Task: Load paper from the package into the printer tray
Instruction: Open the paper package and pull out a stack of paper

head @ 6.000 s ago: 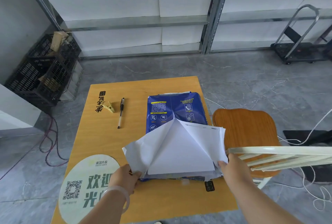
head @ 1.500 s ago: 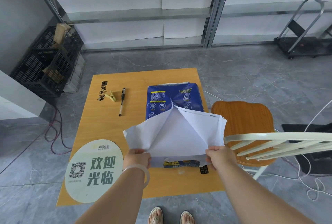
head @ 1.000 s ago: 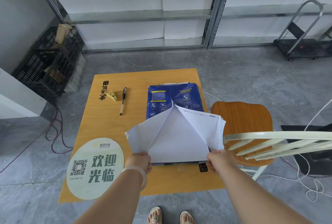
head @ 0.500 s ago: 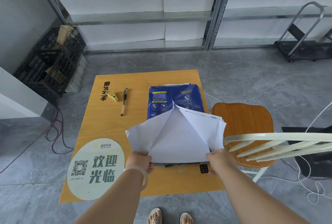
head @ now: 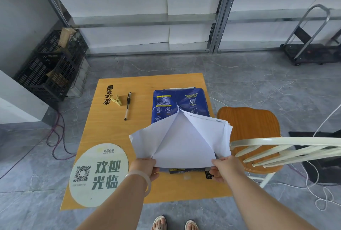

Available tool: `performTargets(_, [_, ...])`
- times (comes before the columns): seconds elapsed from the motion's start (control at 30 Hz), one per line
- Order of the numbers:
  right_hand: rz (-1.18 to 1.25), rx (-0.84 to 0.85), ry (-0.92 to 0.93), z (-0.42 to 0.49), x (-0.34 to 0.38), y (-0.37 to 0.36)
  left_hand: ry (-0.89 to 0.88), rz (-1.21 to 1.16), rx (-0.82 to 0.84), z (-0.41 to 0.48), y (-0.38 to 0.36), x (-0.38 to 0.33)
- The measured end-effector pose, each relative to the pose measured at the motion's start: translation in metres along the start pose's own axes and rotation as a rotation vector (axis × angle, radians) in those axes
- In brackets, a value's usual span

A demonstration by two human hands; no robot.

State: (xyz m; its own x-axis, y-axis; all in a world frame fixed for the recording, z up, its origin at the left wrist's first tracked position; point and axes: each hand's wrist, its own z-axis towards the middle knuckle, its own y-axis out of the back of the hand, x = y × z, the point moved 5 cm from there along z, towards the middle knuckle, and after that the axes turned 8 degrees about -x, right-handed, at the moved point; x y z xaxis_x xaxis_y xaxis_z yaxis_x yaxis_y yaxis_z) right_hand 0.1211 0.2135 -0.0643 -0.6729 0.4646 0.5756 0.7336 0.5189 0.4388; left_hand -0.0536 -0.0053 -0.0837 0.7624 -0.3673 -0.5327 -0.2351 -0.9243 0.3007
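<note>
A blue paper package (head: 177,103) lies on the right half of a small wooden table (head: 103,128), its white wrapper flaps (head: 147,141) folded open at the near end. White paper (head: 184,150) shows between the flaps. My left hand (head: 144,168) grips the near left corner of the paper and wrapper. My right hand (head: 224,169) grips the near right corner. Both hands sit at the table's front, holding the near end slightly raised. No printer or tray is in view.
A pen (head: 127,106) and a yellow clip (head: 116,100) lie at the table's back left. A round sticker (head: 96,174) covers the front left. A wooden chair (head: 251,137) with a white back stands right of the table. Black crates (head: 49,67), shelving and a hand cart (head: 310,52) stand beyond.
Over six seconds I stepped back from the table and my hands shifted to the near corners of the paper. In the last second hardly anything moved.
</note>
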Motion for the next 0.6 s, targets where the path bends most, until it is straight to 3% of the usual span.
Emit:
performTargets(0.23, [0.110,0.047,-0.047,0.0007,0.0020,-0.0041,0.065,-0.021,0.021,-0.0063,-0.0044,-0.0028])
performTargets(0.6, [-0.014,0.092,-0.088,-0.0045,-0.0049,0.0007,0.056,0.092,0.113,-0.0087,-0.0016,0.0049])
